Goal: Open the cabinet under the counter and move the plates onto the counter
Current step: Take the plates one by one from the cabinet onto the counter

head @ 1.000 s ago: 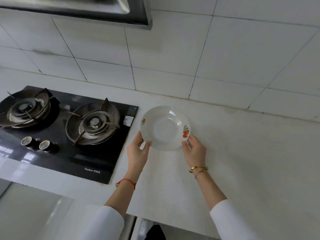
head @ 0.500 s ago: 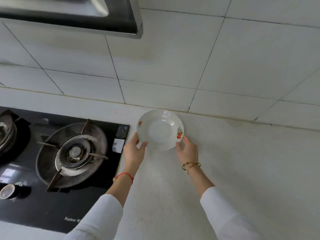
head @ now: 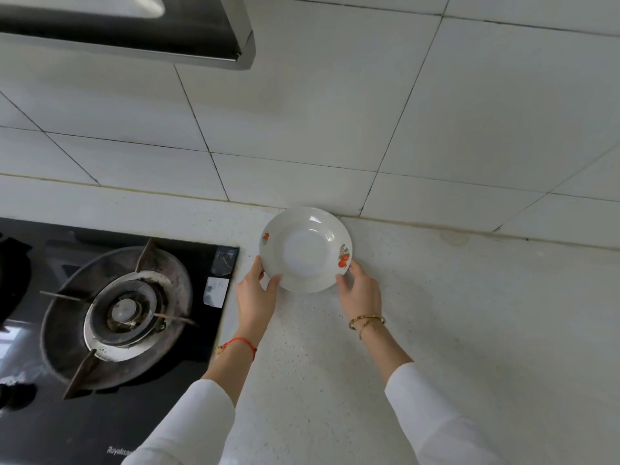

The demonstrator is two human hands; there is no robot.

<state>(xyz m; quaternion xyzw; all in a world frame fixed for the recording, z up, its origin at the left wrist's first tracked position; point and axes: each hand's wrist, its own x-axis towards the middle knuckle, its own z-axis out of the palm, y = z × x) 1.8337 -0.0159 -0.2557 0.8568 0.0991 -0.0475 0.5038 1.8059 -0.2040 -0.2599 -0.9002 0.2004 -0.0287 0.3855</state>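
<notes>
A white deep plate (head: 305, 250) with small orange fruit prints on its rim is at the back of the speckled white counter (head: 469, 313), close to the tiled wall. My left hand (head: 256, 290) grips its near left rim, thumb over the edge. On the near right rim sits my right hand (head: 360, 288), fingers curled on the edge. Whether the plate rests on the counter or hovers just above it, I cannot tell. The cabinet under the counter is out of view.
A black glass gas hob (head: 110, 313) with a round burner lies left of the plate, its right edge near my left hand. A steel range hood (head: 134, 31) hangs over the hob. The tiled wall (head: 369, 112) stands right behind the plate.
Both hands have carried the plate away from me toward the back wall. The view has shifted right, so only one burner shows fully.
</notes>
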